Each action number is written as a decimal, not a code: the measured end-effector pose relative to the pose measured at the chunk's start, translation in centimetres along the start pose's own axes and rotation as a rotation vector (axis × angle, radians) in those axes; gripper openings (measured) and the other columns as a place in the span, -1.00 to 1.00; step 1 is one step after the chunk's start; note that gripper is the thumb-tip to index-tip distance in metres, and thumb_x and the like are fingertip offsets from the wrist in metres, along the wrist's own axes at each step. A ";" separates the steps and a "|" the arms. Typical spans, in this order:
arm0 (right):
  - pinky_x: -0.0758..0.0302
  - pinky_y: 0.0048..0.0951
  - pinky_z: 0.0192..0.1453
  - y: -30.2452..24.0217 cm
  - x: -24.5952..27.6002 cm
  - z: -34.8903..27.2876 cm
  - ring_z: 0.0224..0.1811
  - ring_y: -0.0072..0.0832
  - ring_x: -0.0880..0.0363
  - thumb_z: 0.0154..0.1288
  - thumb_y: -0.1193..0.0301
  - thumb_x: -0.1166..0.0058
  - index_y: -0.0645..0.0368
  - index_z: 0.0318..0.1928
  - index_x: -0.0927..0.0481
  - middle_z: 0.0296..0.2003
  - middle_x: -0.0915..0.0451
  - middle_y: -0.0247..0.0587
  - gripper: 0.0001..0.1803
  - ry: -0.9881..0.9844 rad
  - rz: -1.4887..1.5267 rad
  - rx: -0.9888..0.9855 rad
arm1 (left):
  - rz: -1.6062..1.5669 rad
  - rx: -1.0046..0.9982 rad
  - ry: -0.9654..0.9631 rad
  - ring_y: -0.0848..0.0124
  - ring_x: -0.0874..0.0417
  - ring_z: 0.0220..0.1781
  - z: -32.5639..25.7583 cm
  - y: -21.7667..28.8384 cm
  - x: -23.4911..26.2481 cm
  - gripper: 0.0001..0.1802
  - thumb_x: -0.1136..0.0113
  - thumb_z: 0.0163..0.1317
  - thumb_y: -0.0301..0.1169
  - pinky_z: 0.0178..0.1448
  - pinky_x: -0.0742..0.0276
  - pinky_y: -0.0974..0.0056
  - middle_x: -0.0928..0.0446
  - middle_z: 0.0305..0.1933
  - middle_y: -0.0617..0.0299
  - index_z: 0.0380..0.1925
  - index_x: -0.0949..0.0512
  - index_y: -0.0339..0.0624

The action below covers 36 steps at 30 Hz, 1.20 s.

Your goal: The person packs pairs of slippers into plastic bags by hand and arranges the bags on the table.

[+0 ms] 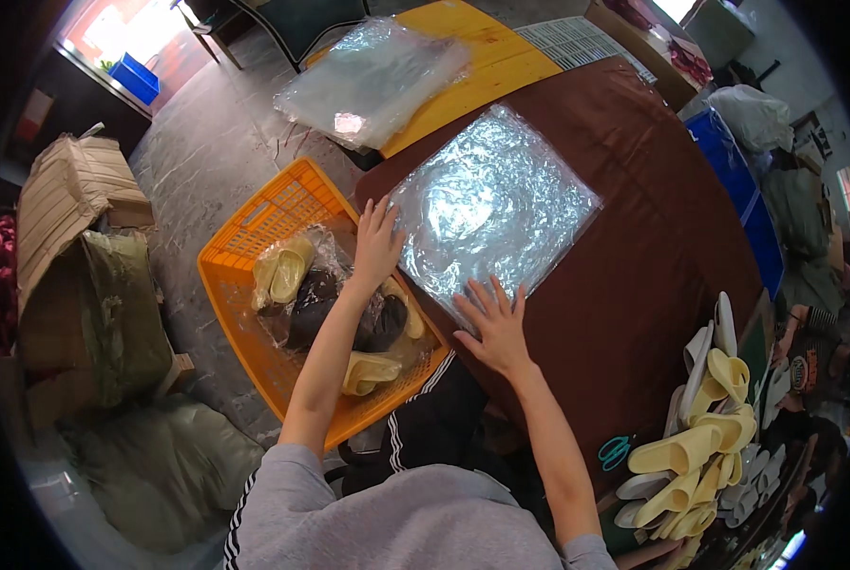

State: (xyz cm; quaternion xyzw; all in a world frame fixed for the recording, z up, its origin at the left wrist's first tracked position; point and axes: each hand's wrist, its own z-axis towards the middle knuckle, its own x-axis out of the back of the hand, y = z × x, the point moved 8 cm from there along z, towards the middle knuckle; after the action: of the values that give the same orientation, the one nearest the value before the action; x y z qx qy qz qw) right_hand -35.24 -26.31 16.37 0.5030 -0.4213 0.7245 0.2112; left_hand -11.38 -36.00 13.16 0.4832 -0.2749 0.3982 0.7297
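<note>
A stack of clear, shiny plastic bags (487,195) lies flat on the brown tabletop in front of me. My left hand (379,242) rests on its left edge with the fingers stretched out. On the near edge lies my right hand (496,328), its fingers spread and pressing on the plastic. Neither hand grips anything. Beneath my left forearm stands an orange basket (230,266) holding yellow slippers (287,274) and dark ones in clear bags, partly hidden by the arm.
Yellow and grey slippers (681,451) are piled at the table's right, beside teal-handled scissors (615,452). More clear bags (377,81) lie on a yellow table (487,47) at the back. Cardboard boxes (73,190) and a full sack (159,465) stand on the left.
</note>
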 end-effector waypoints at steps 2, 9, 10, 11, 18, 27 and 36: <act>0.29 0.35 0.49 0.1 -2.2 -0.8 0.53 -0.18 0.02 0.26 0.05 -0.13 -0.26 0.39 -0.31 0.44 -0.18 -0.37 -0.31 -0.079 -0.035 -0.033 | 0.045 -0.031 0.008 -0.11 -0.11 0.50 0.3 0.2 -0.4 -0.45 -0.18 0.25 -0.35 0.46 -0.10 -0.11 -0.20 0.45 0.01 0.24 -0.39 -0.25; 0.32 0.33 0.49 -0.1 -3.3 -1.3 0.54 -0.21 0.05 0.34 0.11 -0.08 -0.29 0.40 -0.29 0.46 -0.15 -0.39 -0.37 -0.088 -0.068 -0.040 | -0.059 0.122 0.124 -0.06 -0.13 0.49 -0.5 -1.0 0.8 -0.32 -0.22 0.22 -0.34 0.48 -0.10 -0.04 -0.18 0.44 -0.08 0.34 -0.27 -0.17; 0.32 0.33 0.49 -0.3 -3.4 -1.3 0.54 -0.21 0.05 0.34 0.11 -0.08 -0.29 0.40 -0.29 0.46 -0.15 -0.39 -0.37 -0.094 -0.070 -0.022 | -0.109 0.208 0.234 -0.06 -0.14 0.48 -1.5 -1.3 2.0 -0.30 -0.22 0.22 -0.36 0.48 -0.09 -0.04 -0.17 0.44 -0.12 0.37 -0.24 -0.16; 0.32 0.33 0.49 -0.4 -3.5 -1.4 0.54 -0.21 0.05 0.34 0.12 -0.07 -0.29 0.40 -0.28 0.46 -0.15 -0.39 -0.37 -0.080 -0.076 -0.028 | -0.208 0.314 0.292 -0.07 -0.16 0.46 -2.9 -1.7 2.5 -0.27 -0.20 0.24 -0.38 0.49 -0.09 0.00 -0.16 0.43 -0.17 0.39 -0.18 -0.20; 0.32 0.31 0.50 -0.4 -4.0 -1.5 0.54 -0.17 0.04 0.38 0.17 -0.03 -0.24 0.41 -0.29 0.46 -0.16 -0.32 -0.41 -0.071 -0.141 -0.031 | -0.489 0.751 0.112 -0.03 -0.32 0.35 -21.7 -5.9 -4.1 -0.52 -0.15 0.20 -0.36 0.41 -0.25 0.12 -0.33 0.28 -0.16 0.13 -0.47 -0.30; 0.38 0.22 0.54 0.4 -4.4 -1.6 0.56 -0.23 0.10 0.43 0.19 0.07 -0.25 0.43 -0.24 0.49 -0.09 -0.40 -0.42 -0.061 -0.254 -0.042 | 0.487 0.833 0.151 -0.10 0.27 0.60 -29.4 -15.0 7.5 0.14 -0.44 0.04 -0.23 0.51 0.28 -0.32 0.20 0.58 -0.02 0.51 0.12 0.08; 0.39 0.19 0.56 -0.3 -4.7 -1.1 0.57 -0.28 0.11 0.39 0.20 0.03 -0.30 0.43 -0.24 0.48 -0.10 -0.44 -0.40 -0.093 -0.213 -0.053 | 0.229 1.262 -0.302 -0.01 -0.58 0.15 -29.4 -27.9 7.8 -0.62 -0.18 0.24 -0.17 0.21 -0.44 -0.11 -0.62 0.04 -0.01 0.03 -0.59 -0.02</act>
State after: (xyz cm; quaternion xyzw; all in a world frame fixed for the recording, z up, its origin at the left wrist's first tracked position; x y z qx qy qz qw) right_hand -33.72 -24.73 12.07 0.5721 -0.3939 0.6625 0.2805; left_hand 16.88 -12.40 -5.55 0.8365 -0.1376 0.4859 0.2126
